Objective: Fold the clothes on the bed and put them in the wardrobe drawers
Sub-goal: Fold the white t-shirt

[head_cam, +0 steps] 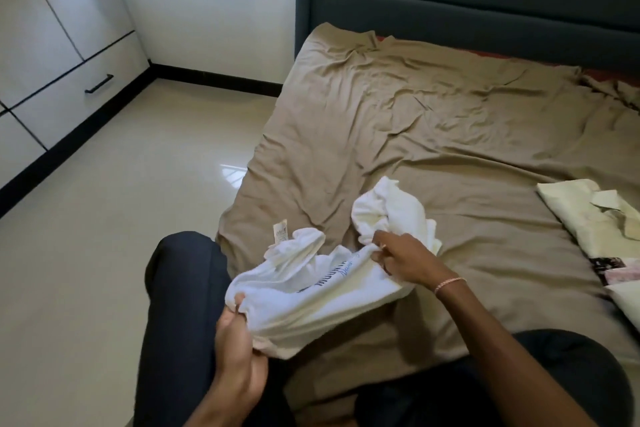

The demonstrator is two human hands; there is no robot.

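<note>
The left hand [239,336] and right hand [407,262] each pinch an edge of the crumpled white T-shirt [311,298] in curled fingers [380,255], over the near corner of the bed [415,121] — its bunched far end may twist, or its left side slip floorward.

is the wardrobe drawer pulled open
No, the wardrobe drawer is shut, its front sitting flush with no gap showing.

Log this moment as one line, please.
phase: folding not done | left hand: grips white printed T-shirt | right hand: pinches same T-shirt | cream shirt: on bed, far right | wardrobe drawer: closed
</note>
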